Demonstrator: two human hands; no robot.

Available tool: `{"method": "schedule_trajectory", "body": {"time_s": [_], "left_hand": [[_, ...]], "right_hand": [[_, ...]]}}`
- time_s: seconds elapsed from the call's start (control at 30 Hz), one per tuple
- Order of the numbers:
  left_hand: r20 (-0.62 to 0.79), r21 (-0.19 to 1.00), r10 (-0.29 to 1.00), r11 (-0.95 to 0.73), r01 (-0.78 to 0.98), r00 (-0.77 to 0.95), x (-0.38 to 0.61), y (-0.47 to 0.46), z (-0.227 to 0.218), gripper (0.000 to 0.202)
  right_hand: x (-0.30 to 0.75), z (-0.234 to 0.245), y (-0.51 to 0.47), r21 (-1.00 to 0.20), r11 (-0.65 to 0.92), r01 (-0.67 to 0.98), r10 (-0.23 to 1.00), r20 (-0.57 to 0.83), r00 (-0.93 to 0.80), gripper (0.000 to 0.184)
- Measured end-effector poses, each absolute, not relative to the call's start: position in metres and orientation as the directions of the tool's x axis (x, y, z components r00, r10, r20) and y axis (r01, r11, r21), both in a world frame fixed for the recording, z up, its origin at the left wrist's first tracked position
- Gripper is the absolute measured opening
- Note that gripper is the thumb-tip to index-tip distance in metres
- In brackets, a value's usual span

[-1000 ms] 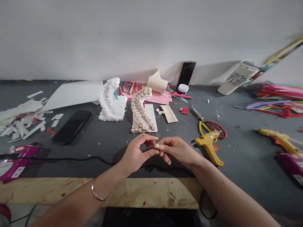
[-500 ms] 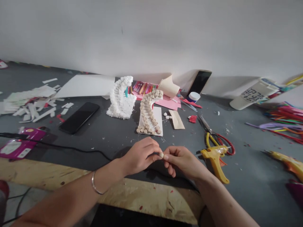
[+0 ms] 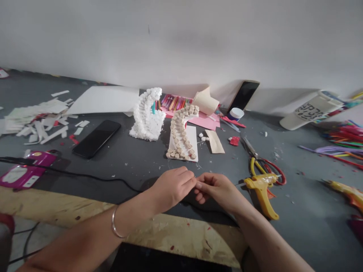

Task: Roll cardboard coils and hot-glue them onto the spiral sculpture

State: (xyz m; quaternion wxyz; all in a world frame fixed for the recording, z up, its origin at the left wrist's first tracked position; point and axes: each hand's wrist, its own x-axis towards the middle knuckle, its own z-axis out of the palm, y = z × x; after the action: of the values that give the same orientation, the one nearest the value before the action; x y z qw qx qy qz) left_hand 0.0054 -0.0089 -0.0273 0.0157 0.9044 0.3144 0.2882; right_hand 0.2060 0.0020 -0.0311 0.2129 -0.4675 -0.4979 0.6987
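Left hand has rolled over, its grip hidden, against narrowly pinched fingers of the right hand; such fine work likely needs steadiness.

A craft workspace; scissors, a yellow glue gun and paper scraps lie on the grey worktop.

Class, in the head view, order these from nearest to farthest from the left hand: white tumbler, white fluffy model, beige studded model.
1. Beige studded model, just ahead of the left hand.
2. White fluffy model, ahead and left.
3. White tumbler, far right.
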Motion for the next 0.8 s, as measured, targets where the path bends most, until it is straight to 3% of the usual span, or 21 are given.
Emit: {"method": "schedule_trajectory", "body": {"time_s": [0.13, 0.23, 0.6, 0.8], "left_hand": [[0.569, 0.522, 0.651, -0.758, 0.391, 0.502, 0.004, -0.003, -0.028, 0.018], [0.562, 0.634, 0.67, -0.726, 0.268, 0.485, 0.005, -0.002, -0.027, 0.018], [0.62, 0.536, 0.685, -0.726, 0.431, 0.383, 0.004, -0.005, -0.024, 0.009], [0.583, 0.479, 0.67, -0.74, 0.472, 0.459, 0.002, -0.003, -0.026, 0.01]], "right_hand": [[0.206, -0.023, 0.003, -0.891, -0.439, 0.12, 0.74, -0.434, -0.514, 0.04], [0.207, -0.018, 0.003, -0.882, -0.462, 0.093, 0.704, -0.428, -0.567, 0.039], [0.208, -0.014, 0.006, -0.847, -0.53, -0.045, 0.693, -0.402, -0.598, 0.034], [0.206, -0.017, 0.007, -0.859, -0.506, -0.086, 0.74, -0.381, -0.554, 0.03]]}}
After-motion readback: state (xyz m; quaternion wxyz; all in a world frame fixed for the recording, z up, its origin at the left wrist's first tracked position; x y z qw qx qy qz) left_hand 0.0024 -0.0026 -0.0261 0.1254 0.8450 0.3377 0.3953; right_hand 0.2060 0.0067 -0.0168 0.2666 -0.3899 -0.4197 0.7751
